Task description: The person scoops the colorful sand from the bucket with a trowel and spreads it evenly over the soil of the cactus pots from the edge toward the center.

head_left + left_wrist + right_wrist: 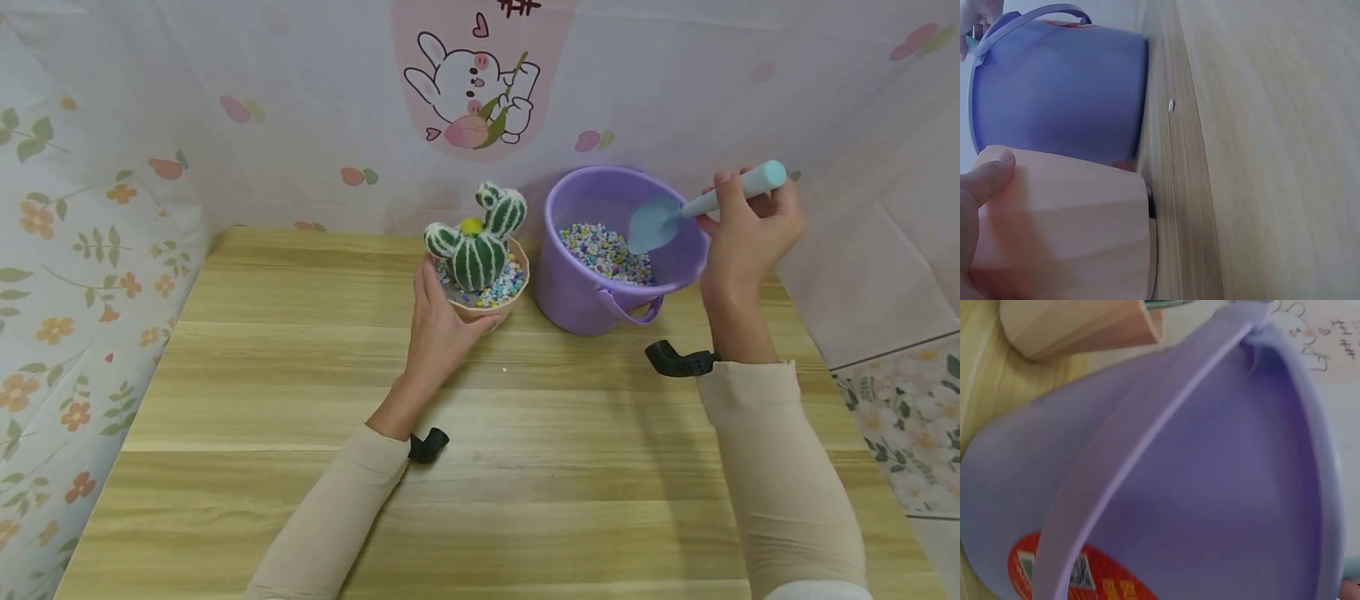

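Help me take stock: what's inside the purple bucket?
Small coloured pebbles lie inside the bucket; a small shovel, held by the right hand, points down toward them. Anything beneath the pebbles or behind the shovel is covered and cannot be seen.

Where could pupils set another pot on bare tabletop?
Left of the flowerpot and left sleeve, toward the floral cloth; also between left sleeve and right sleeve. Crowded: around flowerpot and purple bucket, where left hand and right hand are.
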Available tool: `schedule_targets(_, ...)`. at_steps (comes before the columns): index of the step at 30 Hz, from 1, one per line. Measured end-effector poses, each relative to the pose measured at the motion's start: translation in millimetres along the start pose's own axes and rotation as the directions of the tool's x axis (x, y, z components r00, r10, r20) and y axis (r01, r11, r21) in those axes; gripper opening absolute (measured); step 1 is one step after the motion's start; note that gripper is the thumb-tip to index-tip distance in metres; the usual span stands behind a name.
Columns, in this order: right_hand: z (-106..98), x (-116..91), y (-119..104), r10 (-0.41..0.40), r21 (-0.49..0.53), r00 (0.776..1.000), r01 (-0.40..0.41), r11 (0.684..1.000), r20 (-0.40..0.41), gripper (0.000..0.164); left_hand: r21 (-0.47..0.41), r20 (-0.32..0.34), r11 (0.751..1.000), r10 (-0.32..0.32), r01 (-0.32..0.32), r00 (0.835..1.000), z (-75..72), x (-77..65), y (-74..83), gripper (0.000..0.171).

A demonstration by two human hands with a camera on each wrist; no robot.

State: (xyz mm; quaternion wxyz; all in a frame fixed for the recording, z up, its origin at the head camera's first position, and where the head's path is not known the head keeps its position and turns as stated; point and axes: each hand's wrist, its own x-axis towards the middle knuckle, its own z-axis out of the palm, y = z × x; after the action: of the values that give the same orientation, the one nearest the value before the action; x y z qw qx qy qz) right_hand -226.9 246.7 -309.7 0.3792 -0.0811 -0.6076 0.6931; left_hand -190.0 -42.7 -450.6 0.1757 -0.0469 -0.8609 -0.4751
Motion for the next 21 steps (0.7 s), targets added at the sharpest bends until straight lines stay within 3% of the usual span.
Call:
schedule_targets(7,2.7,4.7,-1.8,-0.013,-0.132,0.999,0.018,0.991,0.037,0.014,0.012,-0.020,1.000,0.004,-0.004,1.000,2.6,0.2,2.3,0.125)
schedule_targets(11,3.7,13.9,3.2,-0.045,-0.259,0.997,0.059,0.964,0.058,0.009,0.021,-0.029,1.000,0.002,-0.001,1.000,3.9,0.9,3.5,0.126)
schedule_targets(16,6.0,21.7,7.4,-0.059,-0.449,0.995,0.088,0.889,0.078,0.008,0.027,-0.042,1.000,-0.006,0.007,0.999,6.4,1.1,4.2,0.126)
schedule_targets(21,7.4,24.6,11.6,-0.051,-0.557,0.994,0.098,0.825,0.100,0.013,0.040,-0.060,0.999,-0.015,0.017,0.998,9.2,1.8,4.4,0.127)
